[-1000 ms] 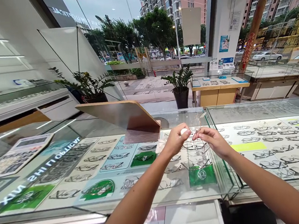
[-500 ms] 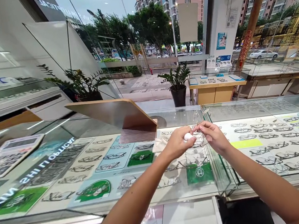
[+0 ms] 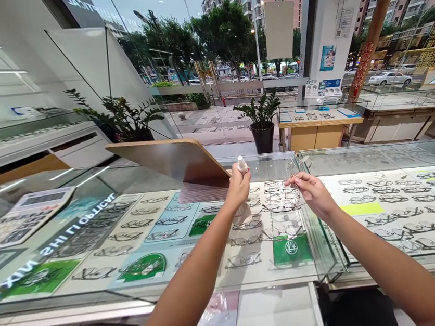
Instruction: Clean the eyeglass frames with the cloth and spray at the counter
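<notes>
Above the glass case (image 3: 264, 279), the right hand (image 3: 311, 190) pinches glasses (image 3: 290, 175), thin and faint, their facing hard to tell; the left hand (image 3: 239, 186), apart, is wrapped round a small bottle (image 3: 242, 164), white top upward, long axis near upright.

1. Centre: the left hand (image 3: 239, 185) grips a small white-topped bottle (image 3: 242, 165), upright.
2. Right of centre: the right hand (image 3: 311, 191) pinches thin-framed glasses (image 3: 290, 172) above the glass counter (image 3: 270, 277).
3. Far left: a large-buttoned calculator (image 3: 26, 212).
4. Upper middle: a potted plant (image 3: 261, 119) beyond the counter.
</notes>
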Tool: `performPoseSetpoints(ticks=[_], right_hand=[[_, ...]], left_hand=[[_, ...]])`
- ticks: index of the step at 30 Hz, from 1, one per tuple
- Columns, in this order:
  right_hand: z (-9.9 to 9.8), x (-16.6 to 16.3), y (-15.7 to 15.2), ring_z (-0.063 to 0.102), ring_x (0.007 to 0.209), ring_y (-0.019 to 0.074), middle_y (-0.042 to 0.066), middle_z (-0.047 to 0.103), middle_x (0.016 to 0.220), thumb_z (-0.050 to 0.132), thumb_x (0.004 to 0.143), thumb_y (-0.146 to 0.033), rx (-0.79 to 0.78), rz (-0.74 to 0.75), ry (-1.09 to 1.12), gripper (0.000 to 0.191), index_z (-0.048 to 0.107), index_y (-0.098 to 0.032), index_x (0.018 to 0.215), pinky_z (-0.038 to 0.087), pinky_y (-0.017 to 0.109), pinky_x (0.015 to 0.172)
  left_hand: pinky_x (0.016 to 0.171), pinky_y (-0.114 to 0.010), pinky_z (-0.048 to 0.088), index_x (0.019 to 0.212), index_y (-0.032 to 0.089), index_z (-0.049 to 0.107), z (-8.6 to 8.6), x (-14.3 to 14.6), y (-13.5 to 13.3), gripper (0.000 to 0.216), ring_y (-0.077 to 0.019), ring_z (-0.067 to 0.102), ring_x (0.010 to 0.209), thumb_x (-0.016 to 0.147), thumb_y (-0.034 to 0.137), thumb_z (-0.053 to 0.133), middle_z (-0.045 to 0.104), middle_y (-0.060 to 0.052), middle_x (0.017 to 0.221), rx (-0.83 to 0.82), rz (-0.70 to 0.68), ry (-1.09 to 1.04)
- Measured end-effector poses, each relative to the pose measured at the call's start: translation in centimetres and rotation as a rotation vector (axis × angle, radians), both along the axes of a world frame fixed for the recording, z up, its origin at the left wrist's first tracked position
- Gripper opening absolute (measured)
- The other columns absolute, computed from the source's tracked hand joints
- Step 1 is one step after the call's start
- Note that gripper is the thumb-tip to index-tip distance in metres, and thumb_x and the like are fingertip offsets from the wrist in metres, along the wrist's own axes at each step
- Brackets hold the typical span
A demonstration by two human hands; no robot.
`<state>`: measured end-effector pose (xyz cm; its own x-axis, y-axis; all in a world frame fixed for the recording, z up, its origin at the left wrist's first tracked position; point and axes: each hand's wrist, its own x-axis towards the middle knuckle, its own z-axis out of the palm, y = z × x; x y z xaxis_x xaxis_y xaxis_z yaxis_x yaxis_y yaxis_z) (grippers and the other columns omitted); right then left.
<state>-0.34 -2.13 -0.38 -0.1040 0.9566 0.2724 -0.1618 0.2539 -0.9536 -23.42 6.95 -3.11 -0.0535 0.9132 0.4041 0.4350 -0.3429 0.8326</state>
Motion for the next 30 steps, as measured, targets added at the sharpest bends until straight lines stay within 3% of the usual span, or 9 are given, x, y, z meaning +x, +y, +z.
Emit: performPoseSetpoints(ticks=[4,10,17,30], right_hand=[[-0.2,0.0,0.1,0.066,0.102,0.0252,0.003,0.077,0.091,0.077,0.08,-0.054,-0.006,0.022,0.033,0.028,0.07,-0.027,0.078,0.045,0.043,0.104],[-0.5,0.0,0.5,0.065,0.099,0.0245,0.002,0.076,0.088,0.08,0.078,-0.052,-0.022,0.035,0.058,0.026,0.072,-0.027,0.077,0.044,0.042,0.102],[-0.6,0.0,0.4,0.064,0.103,0.0257,0.003,0.077,0.089,0.081,0.077,-0.054,-0.038,0.038,0.051,0.028,0.072,-0.027,0.076,0.042,0.042,0.103],[-0.8,0.0,0.5,0.064,0.101,0.024,0.002,0.076,0.088,0.081,0.078,-0.052,-0.017,0.052,0.054,0.027,0.072,-0.027,0.076,0.041,0.04,0.103]], left_hand=[[0.097,-0.038,0.051,0.106,0.019,0.064,-1.1,-0.5,0.8,0.02,-0.025,0.063,0.106,0.088,0.026,0.062,0.064,-0.01,0.112,0.049,0.026,0.123],[0.1,-0.04,0.051,0.122,0.02,0.065,-1.9,-1.2,1.1,0.034,-0.0281,0.069,0.115,0.088,0.019,0.065,0.075,-0.011,0.122,-0.094,0.109,0.201],[0.099,-0.038,0.054,0.118,0.02,0.067,-2.6,-1.4,1.6,0.03,-0.0282,0.071,0.116,0.088,0.019,0.066,0.077,-0.011,0.123,-0.164,0.123,0.22],[0.1,-0.041,0.054,0.117,0.019,0.066,-2.4,-1.4,1.5,0.031,-0.0293,0.071,0.117,0.086,0.02,0.066,0.077,-0.012,0.122,-0.163,0.117,0.208]])
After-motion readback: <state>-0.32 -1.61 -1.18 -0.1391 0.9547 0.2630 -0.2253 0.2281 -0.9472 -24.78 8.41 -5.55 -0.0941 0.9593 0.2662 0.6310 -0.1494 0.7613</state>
